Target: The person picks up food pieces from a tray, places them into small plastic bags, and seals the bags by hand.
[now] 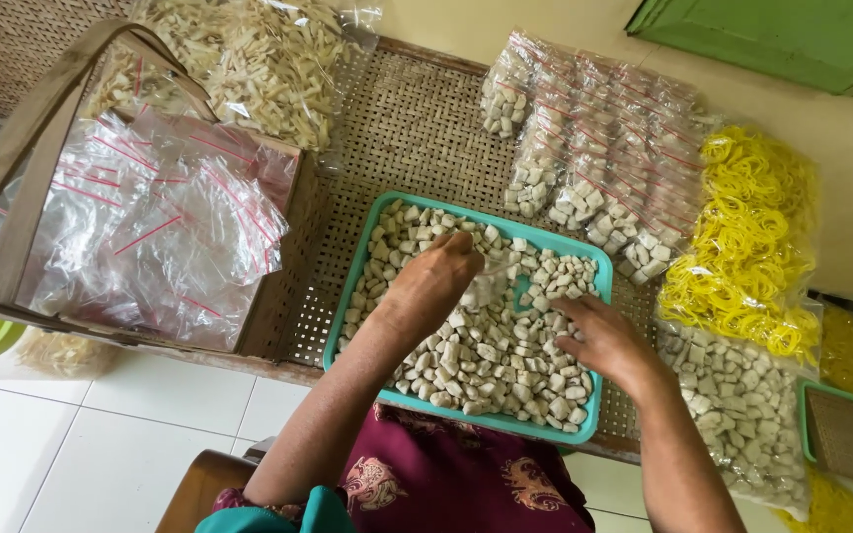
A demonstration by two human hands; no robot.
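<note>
Head view — only feed I have. Teal tray (348, 296) sits on a woven mat (417, 128), full of small pale chunks (486, 355).

Left hand (436, 276) is over the tray's upper middle, fingers curled down and bunched at a small clear bag (486, 286). It seems to be pinching the bag mouth, but the fingertips are under the knuckles, so I can't tell for sure that it grips.

Right hand (599, 336) lies flat-ish over the chunks on the tray's right side, fingers loosely spread and pointing left toward the bag. Palm faces down — I can't tell whether it holds any chunks.

Key relation: the bag lies between the two hands, touching or just beside the left fingers, a short way up-left of the right fingertips. Left hand is nearer. The bag's long axis I can't read; it's mostly hidden.

Around it: a wooden basket (12, 197) of empty clear bags (160, 227) to the left, filled bags (604, 148) in rows beyond the tray, a heap of yellow rubber bands (752, 237) to the right, and a big bag of chunks (742, 415) below that. A second teal tray (846, 434) is cut off at the right edge.
</note>
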